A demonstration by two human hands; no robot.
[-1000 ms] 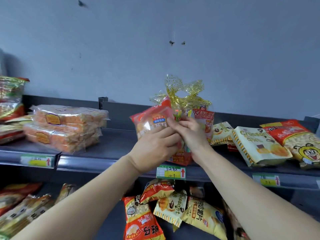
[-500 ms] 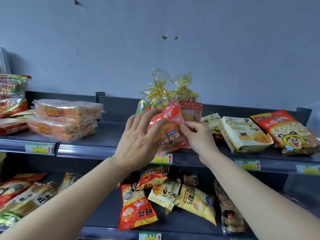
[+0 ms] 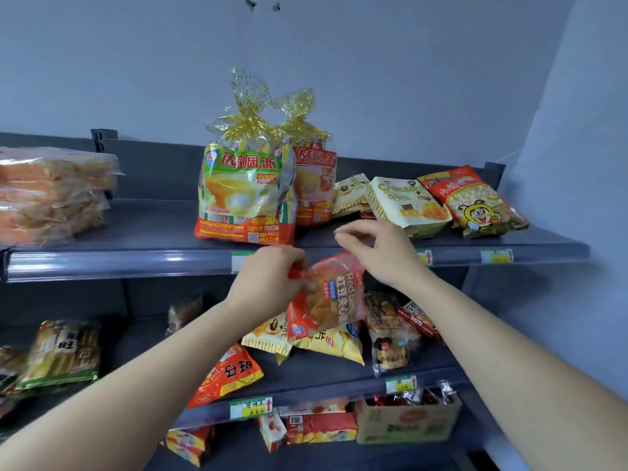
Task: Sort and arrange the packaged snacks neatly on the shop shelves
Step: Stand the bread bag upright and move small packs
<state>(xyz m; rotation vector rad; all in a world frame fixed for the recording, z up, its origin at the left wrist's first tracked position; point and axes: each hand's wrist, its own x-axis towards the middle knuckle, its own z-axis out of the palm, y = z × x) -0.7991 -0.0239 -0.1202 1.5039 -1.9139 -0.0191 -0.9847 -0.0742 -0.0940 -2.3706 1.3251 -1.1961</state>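
Left hand (image 3: 272, 283): centre frame, arm coming up from lower left, fingers curled round the left edge of the bun pack (image 3: 336, 294), firm grip. Pack is glossy clear-and-red film with a round bun visible inside. It hangs tilted in front of the top shelf (image 3: 136, 239) lip, not resting on any shelf.

Right hand (image 3: 380, 253): just above and right of the pack, not touching it. Fingers are loosely curled, thumb and forefinger apart, holding nothing.

On the top shelf, centre: two upright crinkly cellophane bags tied with gold bows, green bag (image 3: 244, 195) in front, red bag (image 3: 314, 185) just behind and to its right. Right of them a flat cream croissant pack (image 3: 407, 205) and a red bee pack (image 3: 475, 202). Upper left: stack of clear film packs (image 3: 51, 195), orange contents.

Middle shelf (image 3: 323, 375): loose heap of foil pouches, red pouch (image 3: 231, 375) and yellow pouch (image 3: 329, 345).

Lower right: cardboard box (image 3: 407, 419), open top, holding shiny wrapped items; can't tell what they are.
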